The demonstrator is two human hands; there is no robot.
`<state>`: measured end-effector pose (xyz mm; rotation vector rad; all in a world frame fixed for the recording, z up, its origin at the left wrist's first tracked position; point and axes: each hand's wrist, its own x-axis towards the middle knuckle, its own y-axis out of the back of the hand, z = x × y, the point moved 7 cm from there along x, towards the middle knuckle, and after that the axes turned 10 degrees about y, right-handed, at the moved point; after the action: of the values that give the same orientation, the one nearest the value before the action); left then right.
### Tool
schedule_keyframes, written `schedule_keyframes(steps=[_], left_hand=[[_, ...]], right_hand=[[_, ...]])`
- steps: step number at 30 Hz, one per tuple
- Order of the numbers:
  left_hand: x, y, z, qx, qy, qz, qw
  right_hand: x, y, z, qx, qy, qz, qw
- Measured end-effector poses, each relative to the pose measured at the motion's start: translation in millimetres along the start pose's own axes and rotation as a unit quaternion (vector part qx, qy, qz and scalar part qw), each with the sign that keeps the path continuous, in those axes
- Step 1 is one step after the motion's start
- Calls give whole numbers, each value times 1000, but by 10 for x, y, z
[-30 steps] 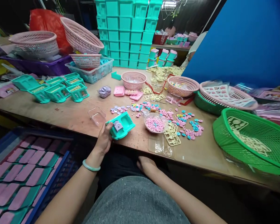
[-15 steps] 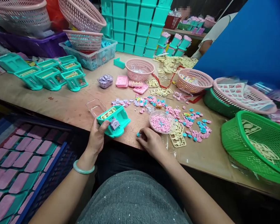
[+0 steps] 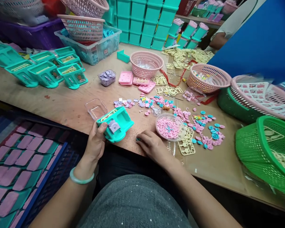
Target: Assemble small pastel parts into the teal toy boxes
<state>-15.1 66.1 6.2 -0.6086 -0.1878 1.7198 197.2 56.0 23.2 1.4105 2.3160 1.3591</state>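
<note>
My left hand [image 3: 96,139] grips a teal plastic toy housing [image 3: 123,122] by its left end, tilted above the table's front edge. A lilac square piece [image 3: 114,126] with a round centre sits on the housing's near face, and cream parts [image 3: 109,116] lie in its upper compartment. My right hand [image 3: 152,144] rests low on the tabletop, fingers pinched around a small teal piece [image 3: 138,138], mostly hidden by the fingertips. Just beyond that hand stands a clear round tub [image 3: 181,134] of small pink pieces [image 3: 167,127] with a few blue ones.
Loose pink and blue pieces [image 3: 178,113] spread across the table [image 3: 71,110]. Several teal housings [image 3: 72,76] stand at the left. Pink baskets [image 3: 147,61] and a green basket [image 3: 249,152] hold parts. A blue crate [image 3: 49,169] is beside me. Another person's arm [image 3: 219,39] shows at the back.
The view has shifted slightly. My right hand has lowered and moved a little left over the tabletop with the small teal piece. My left hand still holds the housing, turned slightly.
</note>
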Motion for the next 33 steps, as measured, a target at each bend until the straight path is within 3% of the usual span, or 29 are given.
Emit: schedule_keyframes(steps=[6, 13, 20, 22, 24, 27, 33], left_hand=[[-8, -21, 14, 3, 6, 2, 1000], [-25, -33, -2, 8, 8, 2, 1000], [-48, -57, -4, 43, -7, 8, 999], [-59, -64, -11, 48, -11, 14, 999], [-79, -85, -14, 53, -20, 19, 998], [-130, -147, -5, 73, -44, 26, 996], [-182, -260, -24, 101, -43, 22, 994]], right_hand=[[127, -38, 181, 13, -62, 8, 998], [-28, -75, 53, -54, 4, 47, 997], [91, -144, 12, -165, 20, -23, 986], [126, -58, -43, -145, 12, 14, 989], [127, 93, -143, -77, -7, 106, 991], [93, 243, -305, 55, -47, 230, 971], [149, 227, -460, 106, -56, 281, 952]])
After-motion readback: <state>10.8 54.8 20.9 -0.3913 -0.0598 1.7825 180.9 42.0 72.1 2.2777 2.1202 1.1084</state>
